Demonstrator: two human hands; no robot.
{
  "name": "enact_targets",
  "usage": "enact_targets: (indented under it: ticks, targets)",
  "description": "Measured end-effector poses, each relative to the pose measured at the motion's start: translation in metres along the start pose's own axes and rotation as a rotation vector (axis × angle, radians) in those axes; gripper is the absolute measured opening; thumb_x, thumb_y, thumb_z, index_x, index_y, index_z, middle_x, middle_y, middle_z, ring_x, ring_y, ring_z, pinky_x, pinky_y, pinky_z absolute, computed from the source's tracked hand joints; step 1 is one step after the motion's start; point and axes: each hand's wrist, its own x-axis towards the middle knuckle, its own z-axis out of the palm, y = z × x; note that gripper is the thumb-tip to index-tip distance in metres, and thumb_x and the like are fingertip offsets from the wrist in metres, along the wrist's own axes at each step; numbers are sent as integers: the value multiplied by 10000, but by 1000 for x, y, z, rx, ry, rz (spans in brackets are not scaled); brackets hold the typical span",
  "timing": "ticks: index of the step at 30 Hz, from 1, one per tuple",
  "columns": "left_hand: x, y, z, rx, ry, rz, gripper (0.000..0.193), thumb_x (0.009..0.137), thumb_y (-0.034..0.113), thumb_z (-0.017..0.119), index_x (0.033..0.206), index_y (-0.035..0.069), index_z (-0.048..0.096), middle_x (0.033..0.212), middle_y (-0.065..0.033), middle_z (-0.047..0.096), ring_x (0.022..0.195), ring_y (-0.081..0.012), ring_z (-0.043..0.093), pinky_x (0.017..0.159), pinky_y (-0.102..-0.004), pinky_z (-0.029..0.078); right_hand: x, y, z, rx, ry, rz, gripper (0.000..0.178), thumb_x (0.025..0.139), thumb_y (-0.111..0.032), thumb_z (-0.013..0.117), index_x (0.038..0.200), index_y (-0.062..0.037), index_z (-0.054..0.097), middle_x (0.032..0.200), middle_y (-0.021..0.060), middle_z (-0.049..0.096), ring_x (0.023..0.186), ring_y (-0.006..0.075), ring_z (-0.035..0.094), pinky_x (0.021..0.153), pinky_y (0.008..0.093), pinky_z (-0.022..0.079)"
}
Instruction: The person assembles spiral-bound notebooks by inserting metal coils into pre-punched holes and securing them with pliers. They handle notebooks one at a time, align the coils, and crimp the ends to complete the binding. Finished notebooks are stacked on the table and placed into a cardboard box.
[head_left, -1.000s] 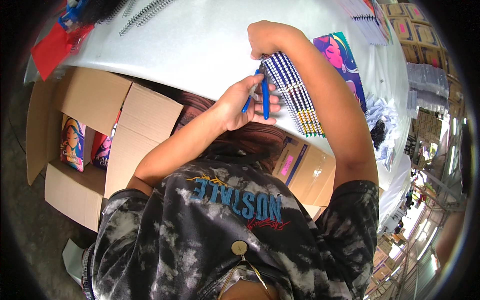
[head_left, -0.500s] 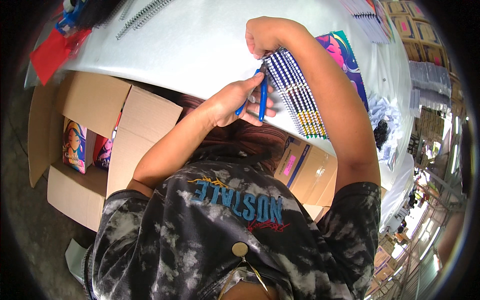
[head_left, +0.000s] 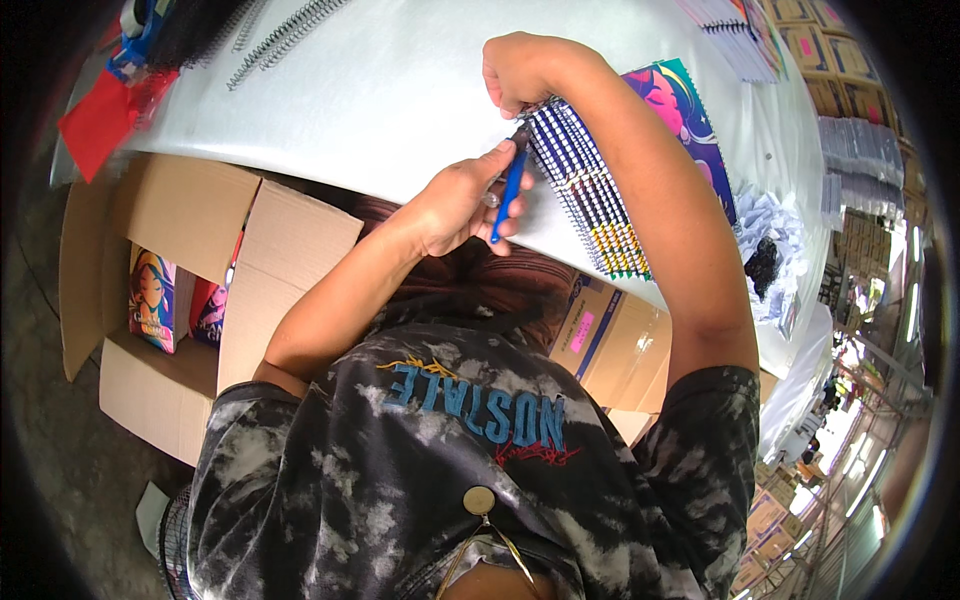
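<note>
My left hand (head_left: 462, 205) is closed round blue-handled wire cutters (head_left: 509, 196), the handles pressed together. The dark jaws meet the far corner of a row of spiral-bound notebooks (head_left: 588, 188), at the end of their coil bindings. Beyond the jaws, my right hand (head_left: 522, 75) is curled with fingertips pinched at that same corner. What it grips there is too small to make out. My right forearm passes over the notebooks and hides part of them. A colourful illustrated cover (head_left: 672, 105) shows on the forearm's far side.
Loose black coils (head_left: 285, 42) lie on the white table (head_left: 380, 110), with a red sheet (head_left: 98, 125) at its left edge. An open carton (head_left: 290, 270) holding illustrated books stands left. Crumpled plastic (head_left: 778, 250) and more spiral notebooks (head_left: 738, 45) are on the right. Another carton (head_left: 610, 335) sits below the table edge.
The cutters' handles have come together from a spread position as my left fingers squeezed. My right hand has shifted slightly left and stays at the notebooks' corner.
</note>
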Motion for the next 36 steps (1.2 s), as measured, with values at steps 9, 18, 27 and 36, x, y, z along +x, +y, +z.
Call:
enact_targets:
  ticks: [9,18,27,36]
  targets:
    - [2,5,11,-3,12,75,552,956,504,294,1116,19,503,859,-109,562,864,-257,628,695,-377,544,2,1,3,-52,49,47,213,628,3,727,831,6,663,801,148,672,730,243,645,638,343,504]
    - [-1,9,18,19,-30,71,556,960,509,261,1113,30,498,895,-109,598,771,-211,630,656,-329,542,-16,-1,-13,-61,0,57,223,681,-60,686,896,-13,650,831,135,664,777,239,625,686,355,480]
    - [3,6,11,27,-2,57,565,955,518,269,1103,23,499,802,-87,553,796,-264,653,650,-354,553,-43,23,-13,149,67,-157,220,728,-128,689,912,-20,638,810,86,602,757,191,566,649,314,440]
    - [5,14,20,33,-14,136,562,961,508,260,1109,22,499,885,-122,600,753,-224,634,636,-328,542,-41,32,-6,274,166,-191,191,746,-134,656,901,-25,638,718,36,571,677,134,532,623,277,422]
